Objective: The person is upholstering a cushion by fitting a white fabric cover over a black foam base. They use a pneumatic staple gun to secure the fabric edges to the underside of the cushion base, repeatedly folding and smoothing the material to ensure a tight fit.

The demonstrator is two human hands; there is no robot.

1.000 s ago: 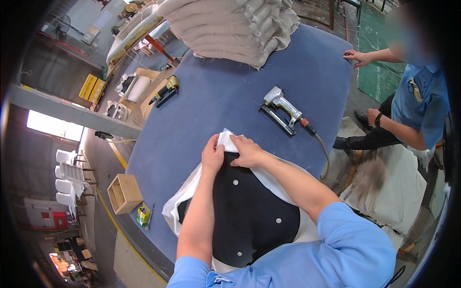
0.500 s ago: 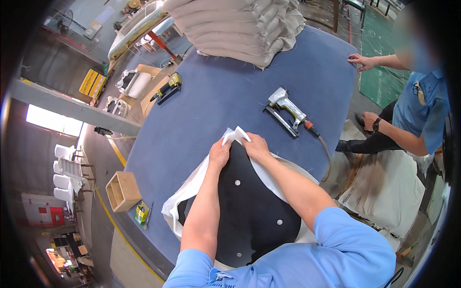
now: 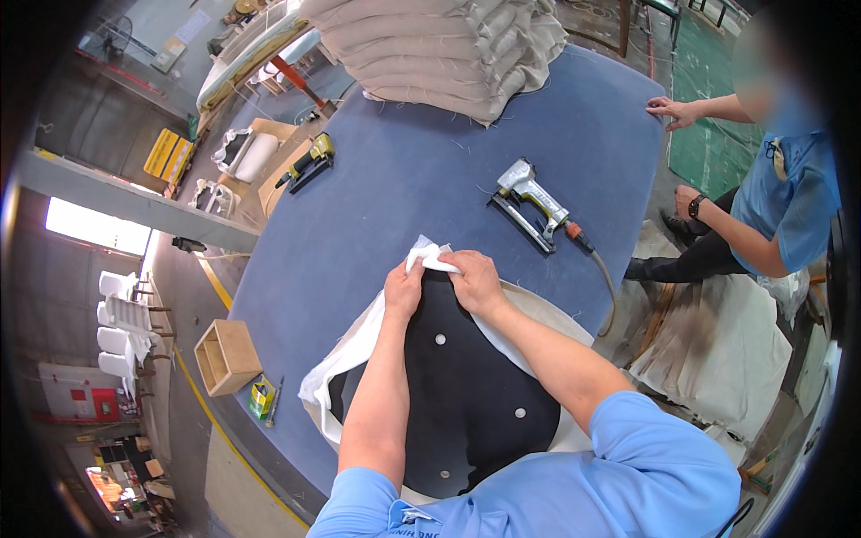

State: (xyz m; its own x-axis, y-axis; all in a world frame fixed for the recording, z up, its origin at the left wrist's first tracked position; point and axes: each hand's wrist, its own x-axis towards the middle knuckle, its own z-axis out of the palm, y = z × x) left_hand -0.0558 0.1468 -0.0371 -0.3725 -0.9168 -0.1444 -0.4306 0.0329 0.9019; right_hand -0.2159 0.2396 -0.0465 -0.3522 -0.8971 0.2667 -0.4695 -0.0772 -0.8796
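A black panel with several round pale spots lies in front of me, with white cloth around its edges. At its far, narrow end my left hand is closed on the gathered cloth. My right hand pinches the same bunched edge from the other side, knuckles up. Between both hands the cloth rises in a crumpled fold over the panel's tip. Beyond my right hand, a silver staple gun with a hose lies untouched on the blue-topped table.
A pile of beige cloth pieces sits at the table's far side. A second, yellow-black staple gun lies far left. An open wooden box and a small yellow-green box stand at the left edge. At right, a co-worker's hand touches the table.
The cloth at the panel's tip has gone from a raised, pointed flap to a lower, bunched fold. My right hand has turned inward over it; my left hand has shifted slightly left.
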